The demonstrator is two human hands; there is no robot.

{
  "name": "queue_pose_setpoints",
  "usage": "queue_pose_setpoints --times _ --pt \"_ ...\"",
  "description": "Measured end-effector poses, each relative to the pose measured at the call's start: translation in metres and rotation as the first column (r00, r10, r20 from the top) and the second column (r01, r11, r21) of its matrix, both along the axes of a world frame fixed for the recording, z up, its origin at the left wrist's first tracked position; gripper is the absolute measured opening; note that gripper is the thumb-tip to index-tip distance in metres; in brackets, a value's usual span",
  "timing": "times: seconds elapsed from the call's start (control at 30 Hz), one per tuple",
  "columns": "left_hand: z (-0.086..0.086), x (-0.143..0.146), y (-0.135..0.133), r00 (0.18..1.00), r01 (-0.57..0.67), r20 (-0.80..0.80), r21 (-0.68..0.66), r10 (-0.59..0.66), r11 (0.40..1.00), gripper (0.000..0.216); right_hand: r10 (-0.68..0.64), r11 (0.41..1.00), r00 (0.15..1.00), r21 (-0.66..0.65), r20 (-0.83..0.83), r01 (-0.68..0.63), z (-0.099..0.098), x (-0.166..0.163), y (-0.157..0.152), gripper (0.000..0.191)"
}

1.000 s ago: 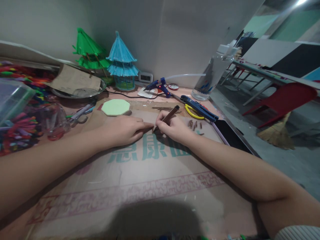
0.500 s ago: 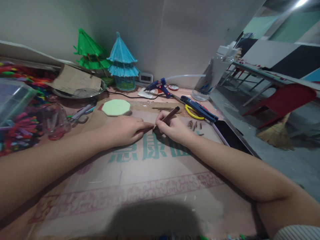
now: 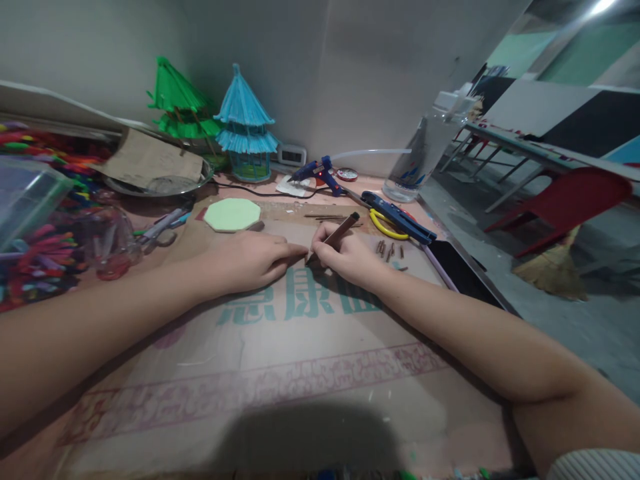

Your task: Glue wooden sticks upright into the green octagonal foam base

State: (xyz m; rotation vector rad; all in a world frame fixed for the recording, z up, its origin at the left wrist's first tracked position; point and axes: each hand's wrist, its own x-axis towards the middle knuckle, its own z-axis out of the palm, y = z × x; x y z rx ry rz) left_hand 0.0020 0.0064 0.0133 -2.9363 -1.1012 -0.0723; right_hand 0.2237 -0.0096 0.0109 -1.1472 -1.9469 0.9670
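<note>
My right hand (image 3: 347, 257) is closed around a brown pen (image 3: 343, 230) with a dark upper end. The pen leans to the upper right, its lower tip near the printed cardboard (image 3: 320, 373). Just to the left, my left hand (image 3: 257, 260) rests on the cardboard with thumb and fingers drawn together. Its fingertips point toward the pen's tip; whatever small piece they may pinch is too small to make out. Several short brown sticks (image 3: 390, 250) lie right of my right hand, and longer thin sticks (image 3: 327, 217) lie behind it. A pale green octagonal piece (image 3: 233, 215) sits behind my left hand.
Toward the wall stand a green model pavilion (image 3: 183, 100) and a blue one (image 3: 245, 127). A blue glue gun (image 3: 323, 175), yellow-and-blue pliers (image 3: 395, 220), a phone (image 3: 463, 273) and a plastic bottle (image 3: 420, 150) line the back and right. Colourful pipe cleaners (image 3: 45, 260) crowd the left.
Almost nothing differs. The pen and the fingers of my right hand have shifted very slightly; my left hand stays in place.
</note>
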Motion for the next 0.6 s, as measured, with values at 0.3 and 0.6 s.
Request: queue_pose_setpoints --times 0.3,0.6 --pt "-0.0016 -0.0004 0.0008 1.0 0.009 0.017 0.007 -0.009 1.0 0.048 -0.02 0.999 1.0 0.036 0.016 0.02 0.0002 0.0001 0.0008 0.008" --pt "-0.0015 0.0004 0.0004 0.999 -0.04 0.012 -0.005 0.04 0.999 0.043 -0.028 0.999 1.0 0.04 -0.01 0.028 -0.0014 -0.0004 0.0 0.009"
